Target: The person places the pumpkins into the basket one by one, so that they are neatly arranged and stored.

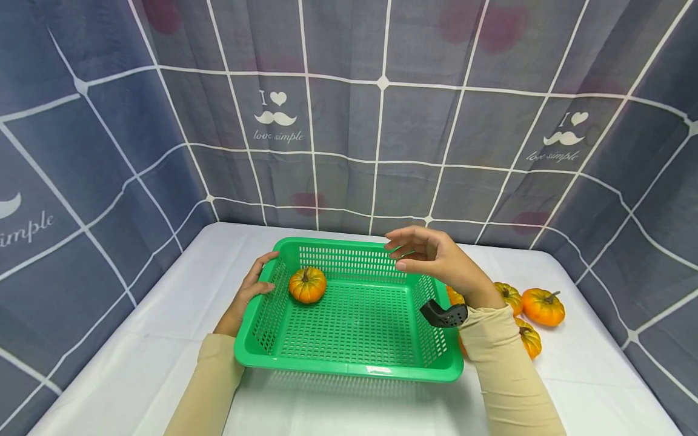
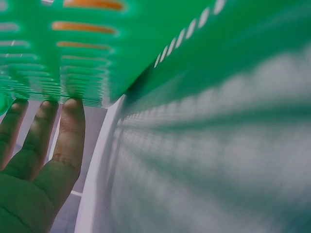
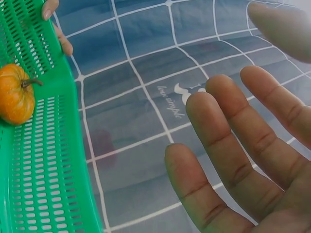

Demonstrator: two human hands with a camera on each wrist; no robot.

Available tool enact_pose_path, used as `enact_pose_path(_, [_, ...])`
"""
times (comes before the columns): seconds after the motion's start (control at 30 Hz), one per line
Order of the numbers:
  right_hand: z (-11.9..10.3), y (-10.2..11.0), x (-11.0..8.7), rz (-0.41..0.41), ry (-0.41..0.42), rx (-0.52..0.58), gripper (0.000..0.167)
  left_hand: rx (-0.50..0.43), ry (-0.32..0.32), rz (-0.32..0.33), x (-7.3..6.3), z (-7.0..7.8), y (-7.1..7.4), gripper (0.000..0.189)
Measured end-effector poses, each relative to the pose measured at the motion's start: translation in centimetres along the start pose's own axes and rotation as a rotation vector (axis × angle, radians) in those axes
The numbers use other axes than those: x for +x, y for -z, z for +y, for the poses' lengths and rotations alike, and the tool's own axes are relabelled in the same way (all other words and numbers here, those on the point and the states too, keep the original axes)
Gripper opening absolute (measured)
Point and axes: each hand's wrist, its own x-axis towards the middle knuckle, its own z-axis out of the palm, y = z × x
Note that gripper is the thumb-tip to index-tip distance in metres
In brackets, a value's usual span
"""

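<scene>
A green plastic basket (image 1: pixel 349 365) with slotted walls sits on the white table. Inside it, towards the left, is one small orange pumpkin (image 1: pixel 308 285). My left hand (image 1: pixel 246 295) holds the basket's left rim, and in the left wrist view several fingertips (image 2: pixel 73 104) touch the outside of the wall. Above the basket's far right corner hovers my right hand (image 1: pixel 428 251), fingers spread and loosely bent, with nothing in it. The right wrist view also shows the pumpkin's stem (image 3: pixel 32 83) pointing sideways.
To the right of the basket lie several more pumpkins (image 1: pixel 543 307), some partly behind the right forearm. A black curved piece (image 1: pixel 444 314) sits at the right wrist. Grey checked curtains (image 1: pixel 343 121) enclose the white tabletop (image 1: pixel 594 351) at the back and sides.
</scene>
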Motion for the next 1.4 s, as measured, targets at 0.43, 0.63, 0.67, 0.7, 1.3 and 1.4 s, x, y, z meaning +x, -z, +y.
enact_pose_path(0.43, [1.0, 1.4, -2.7, 0.014, 0.001, -0.032, 0.041, 0.009, 0.033, 0.010, 0.1, 0.0, -0.2, 0.068])
enact_pose_path(0.63, [1.5, 1.9, -3.7, 0.043, 0.021, -0.028, 0.038, 0.033, 0.024, 0.022, 0.1, -0.1, -0.3, 0.068])
enact_pose_path(0.67, [1.6, 2.0, -3.9, 0.046, 0.027, -0.025, 0.038, 0.028, 0.026, 0.020, 0.1, -0.1, -0.3, 0.068])
enact_pose_path(0.7, [1.7, 2.1, -4.0, 0.049, 0.034, -0.023, 0.039, 0.025, 0.025, 0.018, 0.1, -0.1, -0.3, 0.067])
enact_pose_path(1.3, [3.5, 3.5, -6.4, 0.101, 0.017, -0.081, 0.036, 0.035, -0.013, -0.009, 0.2, -0.1, 0.2, 0.069])
enact_pose_path(1.4, [3.8, 3.7, -6.8, 0.103, 0.018, -0.090, 0.036, 0.025, -0.021, -0.017, 0.2, -0.2, 0.2, 0.070])
